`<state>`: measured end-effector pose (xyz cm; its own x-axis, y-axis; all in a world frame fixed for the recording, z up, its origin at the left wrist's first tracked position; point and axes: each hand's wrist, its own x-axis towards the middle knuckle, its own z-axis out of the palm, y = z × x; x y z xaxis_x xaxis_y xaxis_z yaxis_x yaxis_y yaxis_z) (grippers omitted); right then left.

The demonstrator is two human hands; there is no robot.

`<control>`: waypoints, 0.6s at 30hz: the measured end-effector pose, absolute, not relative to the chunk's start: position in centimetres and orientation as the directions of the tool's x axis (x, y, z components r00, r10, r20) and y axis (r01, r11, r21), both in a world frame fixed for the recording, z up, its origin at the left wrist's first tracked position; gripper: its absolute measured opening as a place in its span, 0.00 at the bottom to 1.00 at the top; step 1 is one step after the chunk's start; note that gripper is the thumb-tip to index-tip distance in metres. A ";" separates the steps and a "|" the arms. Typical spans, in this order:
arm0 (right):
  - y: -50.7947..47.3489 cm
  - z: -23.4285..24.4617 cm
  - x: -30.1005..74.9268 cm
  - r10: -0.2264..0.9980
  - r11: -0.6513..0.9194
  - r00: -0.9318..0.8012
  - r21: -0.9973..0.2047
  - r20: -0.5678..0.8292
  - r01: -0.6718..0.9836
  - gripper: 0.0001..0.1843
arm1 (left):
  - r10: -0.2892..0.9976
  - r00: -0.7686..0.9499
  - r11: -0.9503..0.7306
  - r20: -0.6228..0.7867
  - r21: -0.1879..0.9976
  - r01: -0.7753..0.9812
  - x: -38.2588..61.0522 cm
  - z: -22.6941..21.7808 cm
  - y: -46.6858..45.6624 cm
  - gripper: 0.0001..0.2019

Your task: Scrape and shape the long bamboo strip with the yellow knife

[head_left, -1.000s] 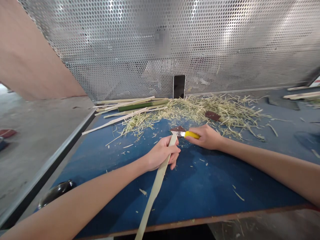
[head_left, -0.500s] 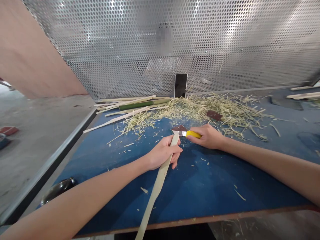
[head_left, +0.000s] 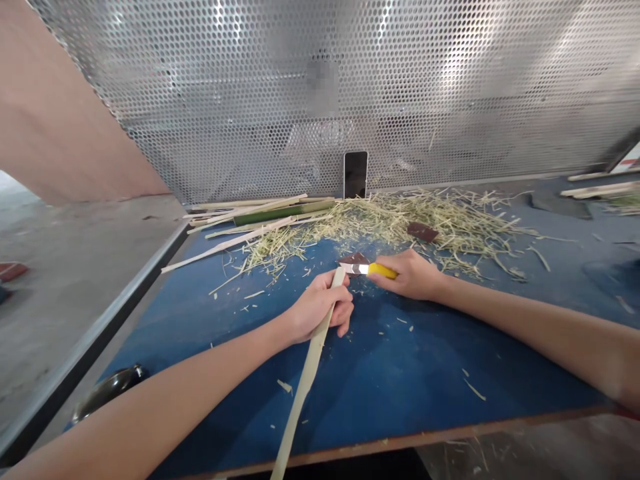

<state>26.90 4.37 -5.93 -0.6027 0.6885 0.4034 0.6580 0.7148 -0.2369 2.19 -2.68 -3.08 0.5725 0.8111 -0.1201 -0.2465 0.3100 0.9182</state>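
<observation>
My left hand [head_left: 323, 305] is closed round a long, pale bamboo strip [head_left: 306, 380], which slants from the table's front edge up to its far end just past my fingers. In my right hand [head_left: 411, 275] is a utility knife [head_left: 383, 270] with a yellow handle, its metal blade pointing left. The blade tip is at the strip's far end; whether it cuts in there I cannot tell. Just behind the blade lies a dark reddish-brown piece [head_left: 356, 259], perhaps sandpaper, partly hidden by it.
A blue tabletop [head_left: 400, 380] carries a heap of shavings [head_left: 450, 217] and another brown piece [head_left: 423, 232]. Several bamboo strips [head_left: 235, 241] and a green bamboo piece [head_left: 283, 213] lie back left. A phone [head_left: 355, 175] leans on the perforated metal panel [head_left: 225, 120]. A dark shiny object [head_left: 110, 392] sits front left.
The view has shifted slightly, so most things appear a little further left. The knife blade now lies flatter across the strip's end. Both hands keep their holds.
</observation>
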 end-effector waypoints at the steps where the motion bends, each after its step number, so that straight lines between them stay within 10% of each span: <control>1: 4.4 -5.9 26.9 0.691 0.711 -0.595 -0.236 0.411 0.662 0.24 | 0.809 0.574 0.314 -0.126 0.918 -0.242 2.2 -3.0 -2.7 0.13; 18: 3.9 -5.7 26.6 0.641 0.760 -0.633 -0.242 0.434 0.604 0.24 | 0.825 0.549 0.312 -0.133 0.918 -0.246 2.4 -3.2 -2.5 0.10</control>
<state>26.61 3.93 -5.66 -0.6331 0.6411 0.4338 0.6036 0.7597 -0.2419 2.37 -2.49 -3.17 0.5487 0.8254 -0.1332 -0.2461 0.3116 0.9178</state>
